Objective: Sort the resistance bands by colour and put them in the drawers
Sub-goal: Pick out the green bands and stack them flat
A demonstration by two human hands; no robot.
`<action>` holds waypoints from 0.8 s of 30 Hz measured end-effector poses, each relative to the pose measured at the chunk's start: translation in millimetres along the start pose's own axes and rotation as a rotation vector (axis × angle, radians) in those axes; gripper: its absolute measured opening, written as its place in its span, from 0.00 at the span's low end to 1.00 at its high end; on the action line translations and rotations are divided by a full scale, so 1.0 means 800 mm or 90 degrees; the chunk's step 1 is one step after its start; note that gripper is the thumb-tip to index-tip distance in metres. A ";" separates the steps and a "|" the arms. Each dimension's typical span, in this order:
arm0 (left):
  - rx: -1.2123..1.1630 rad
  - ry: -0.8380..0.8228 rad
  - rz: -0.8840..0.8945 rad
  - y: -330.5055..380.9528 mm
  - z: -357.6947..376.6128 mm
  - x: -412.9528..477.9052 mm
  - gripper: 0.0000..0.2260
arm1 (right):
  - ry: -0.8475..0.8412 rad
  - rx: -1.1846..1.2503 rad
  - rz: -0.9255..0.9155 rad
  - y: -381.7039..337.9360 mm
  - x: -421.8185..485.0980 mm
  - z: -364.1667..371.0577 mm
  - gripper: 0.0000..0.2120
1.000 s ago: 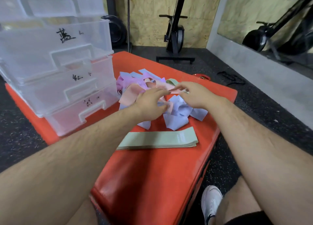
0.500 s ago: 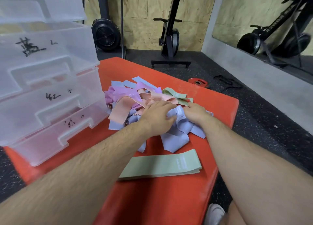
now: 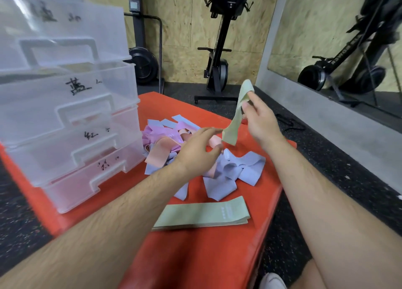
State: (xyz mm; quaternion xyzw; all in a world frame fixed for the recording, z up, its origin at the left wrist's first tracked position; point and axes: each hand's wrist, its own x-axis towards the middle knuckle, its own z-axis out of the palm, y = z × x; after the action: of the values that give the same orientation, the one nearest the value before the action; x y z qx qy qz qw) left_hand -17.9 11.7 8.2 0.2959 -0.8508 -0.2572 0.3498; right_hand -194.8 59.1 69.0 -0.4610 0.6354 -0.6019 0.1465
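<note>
Orange mat [image 3: 195,256], drawers [image 3: 65,114] (one marked 藍), right hand [image 3: 261,123] pinching green band [image 3: 231,132]

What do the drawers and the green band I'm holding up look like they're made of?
Drawers: likely plastic, translucent and frosted; the red mat shows through. Green band: seemingly soft matte fabric, probably elastic; it droops limply from the right hand.
</note>
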 end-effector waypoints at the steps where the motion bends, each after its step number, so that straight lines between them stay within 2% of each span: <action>1: -0.030 0.013 -0.003 0.007 -0.007 -0.003 0.19 | 0.004 0.030 -0.001 -0.012 -0.004 -0.004 0.20; 9: -0.279 0.173 -0.044 0.056 -0.064 -0.019 0.17 | -0.089 0.200 -0.039 -0.051 -0.053 -0.005 0.12; 12: -0.374 0.167 -0.063 0.058 -0.080 -0.024 0.16 | -0.134 0.186 -0.059 -0.059 -0.072 0.009 0.10; 19: -0.341 0.147 -0.102 0.049 -0.100 -0.037 0.11 | -0.154 0.133 -0.036 -0.067 -0.092 0.037 0.14; 24: -0.417 0.176 -0.136 0.044 -0.111 -0.041 0.09 | -0.159 0.135 -0.028 -0.075 -0.101 0.051 0.13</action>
State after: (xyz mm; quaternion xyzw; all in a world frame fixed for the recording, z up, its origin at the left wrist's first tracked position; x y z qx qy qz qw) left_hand 55.8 38.2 71.9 0.2871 -0.6327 -0.5084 0.5087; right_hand -96.8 104.4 83.8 -0.5283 0.5347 -0.6067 0.2588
